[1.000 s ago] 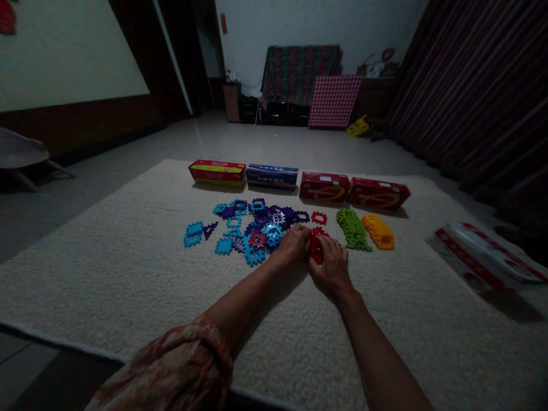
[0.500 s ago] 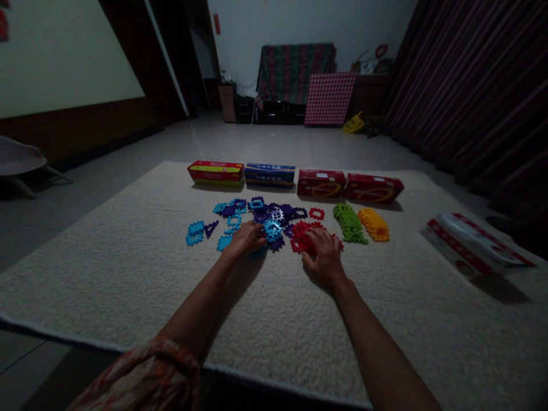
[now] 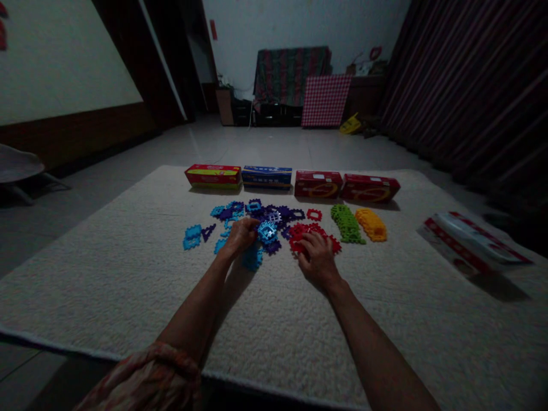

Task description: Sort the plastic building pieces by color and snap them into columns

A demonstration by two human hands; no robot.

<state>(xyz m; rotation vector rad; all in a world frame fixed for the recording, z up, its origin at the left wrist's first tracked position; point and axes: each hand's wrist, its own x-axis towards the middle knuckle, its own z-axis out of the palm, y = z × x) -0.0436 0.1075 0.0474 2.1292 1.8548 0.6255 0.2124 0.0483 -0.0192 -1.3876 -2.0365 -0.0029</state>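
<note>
My left hand [image 3: 241, 235] is closed, its fingertips at the left edge of a light blue toothed plastic building piece [image 3: 268, 232], which looks tilted above the pile. Dark purple pieces [image 3: 272, 248] lie around and under it. Another light blue piece [image 3: 252, 258] rests just right of my wrist. My right hand [image 3: 319, 260] lies with fingers spread on a heap of red toothed pieces [image 3: 296, 244]. Beyond the heap sits a single red square piece [image 3: 314, 214] with an open middle. A whitish piece [image 3: 274, 217] sits among the purple ones.
Green pieces [image 3: 346, 224] and yellow-orange pieces [image 3: 371, 224] lie in overlapping rows at right. Behind stand a red-yellow box [image 3: 213, 177], a blue box [image 3: 267, 178] and two dark red boxes [image 3: 318, 185]. A red-white package [image 3: 475, 242] is on the pale mat [image 3: 274, 331].
My left hand has shifted slightly left, and more of the light blue piece near its wrist shows. My right hand stays on the red heap. The whole view has moved a little.
</note>
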